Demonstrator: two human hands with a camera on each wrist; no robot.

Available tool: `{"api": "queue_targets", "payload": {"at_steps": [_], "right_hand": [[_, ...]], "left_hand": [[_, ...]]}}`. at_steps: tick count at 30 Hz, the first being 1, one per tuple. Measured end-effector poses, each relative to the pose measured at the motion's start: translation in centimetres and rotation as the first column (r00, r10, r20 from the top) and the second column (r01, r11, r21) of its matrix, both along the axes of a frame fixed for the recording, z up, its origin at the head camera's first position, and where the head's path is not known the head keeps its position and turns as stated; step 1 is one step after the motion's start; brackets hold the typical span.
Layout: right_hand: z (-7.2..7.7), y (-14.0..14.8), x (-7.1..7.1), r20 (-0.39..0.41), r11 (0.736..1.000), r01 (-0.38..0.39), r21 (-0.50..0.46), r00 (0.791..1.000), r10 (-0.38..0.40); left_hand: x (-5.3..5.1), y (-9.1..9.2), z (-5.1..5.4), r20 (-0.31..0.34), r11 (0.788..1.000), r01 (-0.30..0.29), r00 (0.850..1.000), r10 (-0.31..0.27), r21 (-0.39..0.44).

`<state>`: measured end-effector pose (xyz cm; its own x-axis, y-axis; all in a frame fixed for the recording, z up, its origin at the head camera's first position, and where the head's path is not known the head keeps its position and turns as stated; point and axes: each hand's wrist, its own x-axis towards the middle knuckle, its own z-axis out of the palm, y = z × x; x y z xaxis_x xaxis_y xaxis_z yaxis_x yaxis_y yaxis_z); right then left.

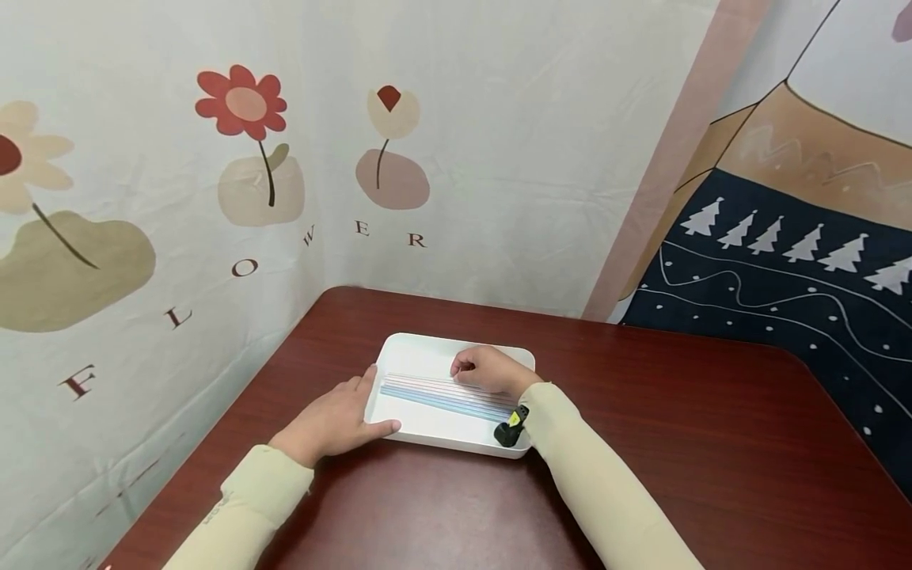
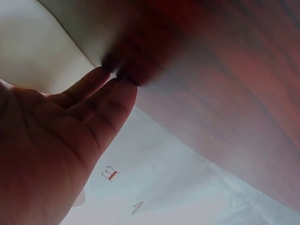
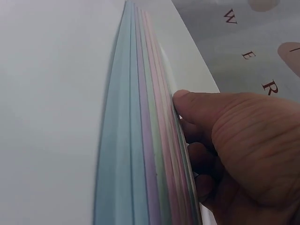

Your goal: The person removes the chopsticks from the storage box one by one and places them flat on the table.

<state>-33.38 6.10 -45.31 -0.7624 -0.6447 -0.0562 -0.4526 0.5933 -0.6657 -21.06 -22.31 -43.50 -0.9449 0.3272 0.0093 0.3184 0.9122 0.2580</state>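
Note:
In the head view a white tray (image 1: 416,350) lies on the table, holding a row of long thin strips of paper (image 1: 445,397). The strips are pale blue, purple, green and pink, side by side and overlapping in the right wrist view. My left hand (image 1: 338,416) rests on the tray's left end, fingers extended along the rim and thumb at the near corner. My right hand (image 1: 492,370) is over the tray, thumb and curled fingers pinching at the far edge of the strips. The right wrist view shows the thumb (image 3: 187,101) against the outermost strip; the fingertips are partly hidden.
The tray stands on a dark red-brown table (image 1: 677,412). A black device (image 1: 510,427) with a yellow-green patch sits at my right wrist, above the tray's near right corner. A printed cloth (image 1: 513,158) hangs behind and left of the table.

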Motion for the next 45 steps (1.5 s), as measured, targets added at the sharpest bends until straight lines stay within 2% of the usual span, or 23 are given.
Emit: {"api": "queue_targets", "payload": {"at_steps": [4,12,26,35,45], "right_hand": [[0.14,0.07,0.03,-0.013,1.000,0.003,0.004,1.000,-0.002],[0.64,-0.25,0.19,-0.098,0.999,0.016,0.039,0.995,-0.012],[0.75,-0.59,0.36,-0.134,0.997,0.028,0.073,0.991,-0.018],[0.74,-0.83,0.50,-0.135,0.996,0.032,0.084,0.991,-0.020],[0.57,-0.91,0.57,-0.150,0.995,0.027,0.097,0.989,-0.012]], "left_hand": [[0.01,0.13,0.09,-0.003,1.000,-0.005,1.000,0.005,-0.009],[-0.06,0.12,0.03,-0.004,1.000,-0.008,1.000,0.008,-0.015],[0.10,0.15,0.18,0.012,1.000,-0.025,1.000,0.025,-0.019],[-0.06,0.17,-0.24,-0.021,1.000,-0.012,1.000,0.013,0.001],[0.09,0.26,-0.17,-0.003,1.000,-0.024,1.000,0.024,0.001]]}}
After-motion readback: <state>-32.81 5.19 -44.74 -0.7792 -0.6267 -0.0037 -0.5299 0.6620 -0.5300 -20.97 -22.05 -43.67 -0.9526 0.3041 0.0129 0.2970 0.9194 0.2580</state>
